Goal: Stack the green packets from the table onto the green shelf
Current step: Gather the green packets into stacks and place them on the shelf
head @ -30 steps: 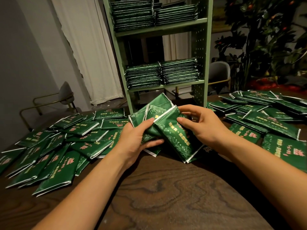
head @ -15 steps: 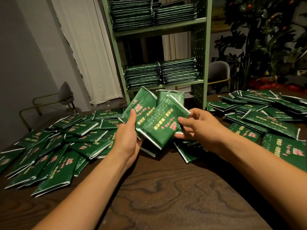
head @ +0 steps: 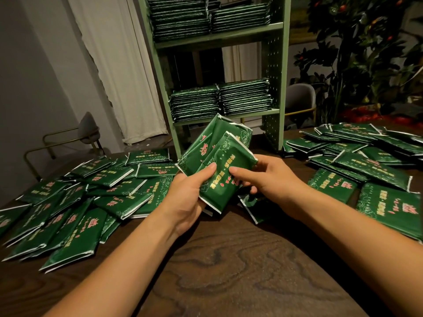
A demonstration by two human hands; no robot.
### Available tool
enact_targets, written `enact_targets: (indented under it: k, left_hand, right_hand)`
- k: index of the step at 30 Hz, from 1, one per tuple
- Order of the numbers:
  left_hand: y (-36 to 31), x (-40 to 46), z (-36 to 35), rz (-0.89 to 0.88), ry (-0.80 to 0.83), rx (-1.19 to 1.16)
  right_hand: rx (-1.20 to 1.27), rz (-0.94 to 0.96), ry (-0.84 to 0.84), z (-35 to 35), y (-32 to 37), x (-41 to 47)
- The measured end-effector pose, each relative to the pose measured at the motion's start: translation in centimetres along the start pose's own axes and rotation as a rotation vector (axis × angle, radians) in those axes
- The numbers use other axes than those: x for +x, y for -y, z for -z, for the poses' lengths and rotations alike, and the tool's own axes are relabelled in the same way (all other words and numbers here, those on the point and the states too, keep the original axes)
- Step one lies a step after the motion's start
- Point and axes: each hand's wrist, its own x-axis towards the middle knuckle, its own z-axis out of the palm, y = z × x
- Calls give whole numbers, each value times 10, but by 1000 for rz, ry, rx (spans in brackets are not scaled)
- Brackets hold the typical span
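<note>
Above the table (head: 240, 271), both hands' grips clasp a packet bundle (head: 217, 161), its count unclear.

Behind and to the left of the hands, a white curtain (head: 112, 65) hangs full height against a grey wall (head: 34, 76), its hem reaching the floor. Below it, left of the hands and beyond the table edge, stands a grey upholstered chair (head: 88, 129) on a brass-coloured tubular frame. A second grey chair (head: 299, 97) with a like frame stands beyond the right hand, farther back. Behind it, at upper right of the hands, a dark-leaved plant (head: 366, 53) carries small red-orange fruits; red material lies at its base, too dim to identify. A dark opening, contents indistinct, shows straight ahead of the hands at the back.
</note>
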Motion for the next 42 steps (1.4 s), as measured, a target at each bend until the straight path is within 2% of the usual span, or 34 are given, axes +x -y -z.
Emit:
enact_targets:
  k: [7, 14, 16, 21, 24, 26, 28, 29, 30, 32, 33, 35, 37, 40, 42]
  left_hand:
    - [-5, 0, 0, 54, 38, -83]
    - [-2, 5, 1, -35, -91, -108]
    - [-1, 6, 1, -62, -122, -63]
    - [-2, -2, -4, 61, 16, -14]
    - [-5, -3, -5, 38, 23, -10]
    - [-4, -1, -5, -17, -28, -9]
    - [-1, 1, -4, -138, -117, 79]
    - [0, 2, -2, -238, -139, 199]
    - [2, 2, 1, -357, -127, 376]
    - [8, 1, 4, -536, 20, 727]
    - [11, 0, 4, -546, 105, 829]
    - [17, -3, 2, -479, 236, 884]
    - [18, -5, -1, -425, 287, 923]
    - [17, -5, 1, -511, 216, 1050]
    - [15, -3, 2, -561, 121, 972]
  right_hand:
    - [33, 65, 6, -2, 4, -4]
    - [-37, 124, -113, 0, 5, -2]
    - [-16, 109, -99, 1, 4, -2]
    - [79, 58, 51, -3, 5, -6]
    - [119, 48, 54, -3, 6, -5]
    - [129, 28, 7, -4, 8, -4]
    - [151, 6, -107, -2, 11, -4]
    - [176, -4, -164, 1, 12, -4]
    - [211, -16, -205, 4, 13, -3]
    - [290, -60, -217, 7, 17, -4]
    - [329, -86, -191, 6, 19, -5]
    - [409, -113, -120, 3, 20, -6]
    - [467, -113, -85, 1, 21, -6]
    - [400, -84, -34, -1, 18, -4]
    - [393, -51, 55, -5, 16, -3]
